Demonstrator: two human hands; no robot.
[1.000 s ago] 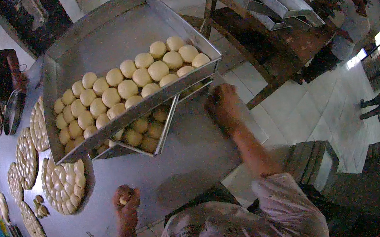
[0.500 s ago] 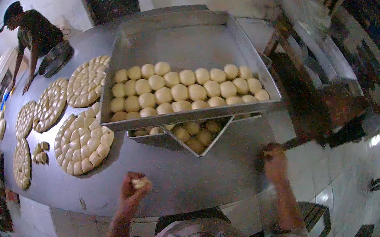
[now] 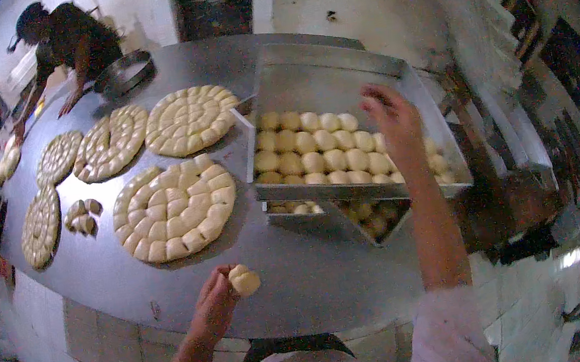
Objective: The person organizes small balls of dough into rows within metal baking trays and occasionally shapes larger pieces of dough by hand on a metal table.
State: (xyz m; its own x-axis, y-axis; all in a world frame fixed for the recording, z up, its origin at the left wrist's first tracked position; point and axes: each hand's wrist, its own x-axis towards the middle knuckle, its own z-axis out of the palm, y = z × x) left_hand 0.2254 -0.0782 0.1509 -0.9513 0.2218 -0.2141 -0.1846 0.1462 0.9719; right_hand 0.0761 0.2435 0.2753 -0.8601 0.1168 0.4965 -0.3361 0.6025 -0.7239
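Note:
My left hand (image 3: 215, 298) is closed on a lump of pale dough (image 3: 244, 281), which pokes out past the fingers above the near table edge. Over the metal tray (image 3: 364, 187) my right hand (image 3: 393, 115) is raised, its fingers loosely bent and apart, with no dough visible in them. Rows of round dough balls (image 3: 331, 140) fill the near part of that tray; my right forearm hides some of them. To the left lies a large round of cut dough pieces in a spiral (image 3: 175, 211).
More dough rounds (image 3: 193, 120) cover the table's left side, around a few loose dough pieces (image 3: 82, 217). Beneath the tray, another tray of balls (image 3: 376, 222) sits cornerwise. A person (image 3: 71, 52) leans over the far left, near a round pan (image 3: 124, 74).
My right hand has risen from the table's near right side to over the tray. The view has swung left, shifting the tray rightward. More of the left hand's dough shows.

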